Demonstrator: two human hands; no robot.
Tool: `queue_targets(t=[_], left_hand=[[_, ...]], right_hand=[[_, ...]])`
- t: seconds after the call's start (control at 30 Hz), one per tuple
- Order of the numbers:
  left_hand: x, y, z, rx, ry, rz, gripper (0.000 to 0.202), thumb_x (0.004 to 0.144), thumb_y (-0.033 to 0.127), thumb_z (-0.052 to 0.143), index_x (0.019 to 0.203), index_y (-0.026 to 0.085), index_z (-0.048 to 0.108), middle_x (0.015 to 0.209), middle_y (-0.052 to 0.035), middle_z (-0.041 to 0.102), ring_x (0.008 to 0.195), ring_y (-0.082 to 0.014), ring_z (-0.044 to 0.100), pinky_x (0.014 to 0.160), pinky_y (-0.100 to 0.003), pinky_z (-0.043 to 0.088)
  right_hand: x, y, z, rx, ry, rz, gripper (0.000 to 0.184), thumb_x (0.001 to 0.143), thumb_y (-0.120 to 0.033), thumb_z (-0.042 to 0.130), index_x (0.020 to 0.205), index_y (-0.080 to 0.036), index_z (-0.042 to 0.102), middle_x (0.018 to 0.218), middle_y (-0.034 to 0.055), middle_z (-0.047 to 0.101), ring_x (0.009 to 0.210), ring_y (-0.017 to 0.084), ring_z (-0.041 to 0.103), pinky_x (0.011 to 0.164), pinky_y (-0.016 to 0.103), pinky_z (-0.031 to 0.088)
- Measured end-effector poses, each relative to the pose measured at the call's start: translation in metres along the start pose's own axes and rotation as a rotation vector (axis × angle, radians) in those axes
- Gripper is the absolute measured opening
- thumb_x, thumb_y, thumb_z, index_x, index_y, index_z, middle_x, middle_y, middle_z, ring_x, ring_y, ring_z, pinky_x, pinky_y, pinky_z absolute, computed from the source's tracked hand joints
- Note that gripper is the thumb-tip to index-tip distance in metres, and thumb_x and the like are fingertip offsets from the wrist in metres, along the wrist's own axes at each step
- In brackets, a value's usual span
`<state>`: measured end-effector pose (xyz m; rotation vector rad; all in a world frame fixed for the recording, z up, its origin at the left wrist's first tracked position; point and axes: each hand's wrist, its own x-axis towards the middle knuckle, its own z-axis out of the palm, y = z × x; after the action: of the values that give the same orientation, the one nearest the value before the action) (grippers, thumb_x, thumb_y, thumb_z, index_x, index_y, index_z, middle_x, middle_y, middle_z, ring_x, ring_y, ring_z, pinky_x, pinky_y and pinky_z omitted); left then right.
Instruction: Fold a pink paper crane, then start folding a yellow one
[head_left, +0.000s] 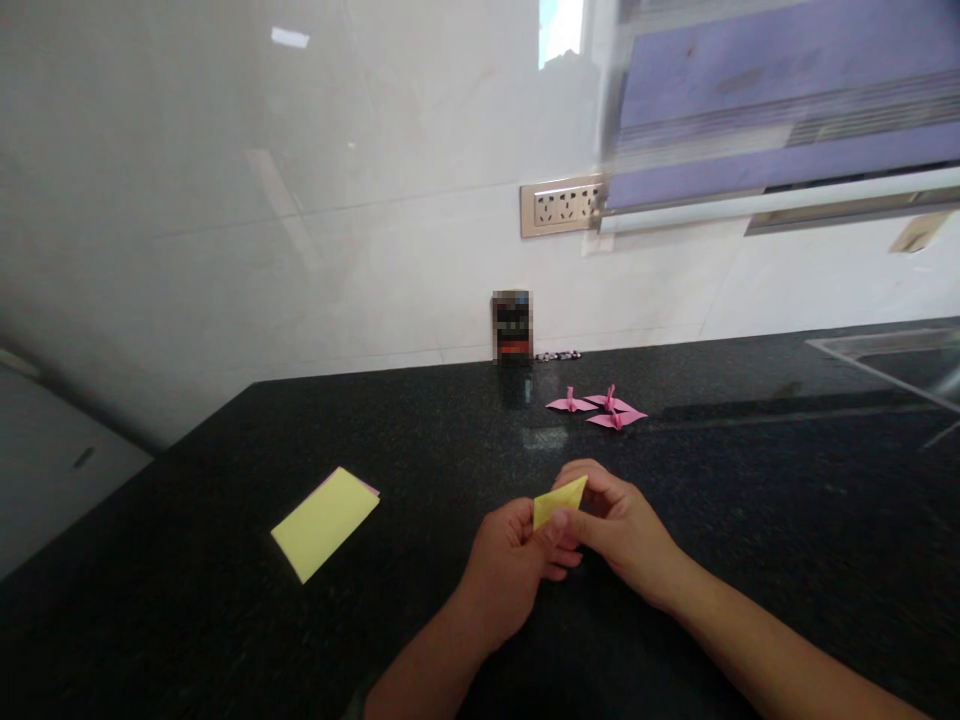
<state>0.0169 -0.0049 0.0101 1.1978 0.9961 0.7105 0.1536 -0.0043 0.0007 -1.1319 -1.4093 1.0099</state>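
A small folded piece of yellow paper is held just above the dark countertop, its pointed corner up and to the right. My left hand pinches its lower left part, with the thumb on the near face. From the other side my right hand grips it, thumb in front and fingers behind. Both thumbs meet near the paper's lower edge and cover part of it. Beyond the hands sit several pink paper cranes, one of them a crane at the left of the group. To the left lies a stack of yellow paper sheets with a pink edge showing.
A dark blurred-out upright object stands against the white wall, beside a beaded strand. The black speckled countertop ends at a left edge. At the right is a sink rim. Sockets are on the wall.
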Motion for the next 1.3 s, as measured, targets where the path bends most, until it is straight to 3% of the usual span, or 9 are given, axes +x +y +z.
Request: queue_targets(t=[0.17,0.37,0.5,0.6,0.7,0.87,1.03,1.17,1.3], left_hand=[[-0.001,-0.004,0.0,0.073,-0.049,0.058,0.024,0.075,0.032,0.05,0.084,0.011,0.056,0.074,-0.0069,0.062,0.067,-0.0157,0.06,0.056,-0.025,0.044],[-0.003,-0.002,0.0,0.088,-0.067,0.06,0.027,0.079,0.034,0.043,0.082,0.01,0.057,0.076,-0.0083,0.063,0.068,-0.0164,0.06,0.057,-0.026,0.044],[-0.001,0.0,-0.001,0.021,-0.002,0.036,0.033,0.079,0.039,0.042,0.084,0.01,0.056,0.073,-0.0087,0.064,0.063,-0.016,0.061,0.055,-0.026,0.044],[0.002,-0.001,-0.003,0.01,0.025,0.015,0.03,0.076,0.04,0.046,0.078,0.011,0.054,0.06,-0.0046,0.062,0.049,-0.013,0.058,0.046,-0.022,0.041],[0.004,-0.003,-0.005,0.039,0.036,-0.006,0.026,0.074,0.038,0.048,0.071,0.012,0.051,0.052,-0.0018,0.059,0.039,-0.0103,0.053,0.04,-0.02,0.037],[0.004,-0.002,-0.005,0.011,0.001,0.008,0.019,0.074,0.029,0.048,0.075,0.011,0.054,0.064,-0.0048,0.062,0.05,-0.0115,0.058,0.049,-0.022,0.042],[0.004,-0.002,-0.005,0.02,-0.012,0.0,0.018,0.076,0.027,0.045,0.074,0.011,0.053,0.063,-0.0044,0.062,0.048,-0.0111,0.057,0.047,-0.021,0.04],[0.004,-0.001,-0.006,0.014,0.02,-0.015,0.018,0.076,0.026,0.045,0.072,0.011,0.052,0.063,-0.0053,0.062,0.048,-0.0108,0.057,0.046,-0.021,0.04],[0.005,0.001,-0.006,-0.009,0.09,-0.016,0.017,0.075,0.028,0.048,0.074,0.011,0.051,0.062,-0.0048,0.062,0.046,-0.0109,0.057,0.045,-0.021,0.04]], right_hand=[[-0.001,-0.002,0.002,-0.014,0.001,-0.02,0.01,0.069,-0.025,0.061,0.062,-0.017,0.06,0.078,0.0022,0.049,0.073,0.015,0.049,0.067,0.025,0.039],[-0.001,-0.004,0.001,0.13,0.017,0.109,0.029,0.078,-0.036,0.049,0.058,-0.016,0.055,0.067,-0.0001,0.047,0.057,0.01,0.044,0.052,0.022,0.037],[0.0,-0.003,0.0,0.225,-0.072,0.181,0.021,0.071,-0.037,0.058,0.07,-0.016,0.057,0.065,-0.002,0.047,0.054,0.009,0.042,0.049,0.021,0.036],[0.0,-0.002,-0.001,0.178,-0.025,0.166,0.02,0.067,-0.034,0.063,0.068,-0.015,0.057,0.073,-0.0008,0.046,0.053,0.008,0.041,0.044,0.019,0.034],[0.001,-0.001,-0.001,0.177,0.021,0.171,0.022,0.071,-0.036,0.059,0.065,-0.015,0.057,0.067,-0.0014,0.045,0.047,0.006,0.037,0.039,0.019,0.028],[0.002,0.003,-0.001,0.305,0.08,0.229,0.034,0.079,-0.041,0.047,0.057,-0.015,0.051,0.05,-0.0038,0.04,0.042,0.007,0.033,0.038,0.02,0.027],[0.007,0.002,-0.009,0.294,0.203,0.183,0.026,0.07,-0.036,0.061,0.06,-0.012,0.057,0.064,-0.0004,0.047,0.046,0.006,0.035,0.038,0.019,0.026],[0.013,0.0,-0.018,0.358,0.336,0.208,0.026,0.07,-0.038,0.06,0.069,-0.012,0.059,0.054,-0.0027,0.042,0.044,0.007,0.034,0.038,0.019,0.026],[0.012,-0.001,-0.02,0.412,0.232,0.159,0.035,0.075,-0.047,0.049,0.082,-0.014,0.058,0.056,-0.0017,0.044,0.047,0.009,0.039,0.039,0.02,0.03]])
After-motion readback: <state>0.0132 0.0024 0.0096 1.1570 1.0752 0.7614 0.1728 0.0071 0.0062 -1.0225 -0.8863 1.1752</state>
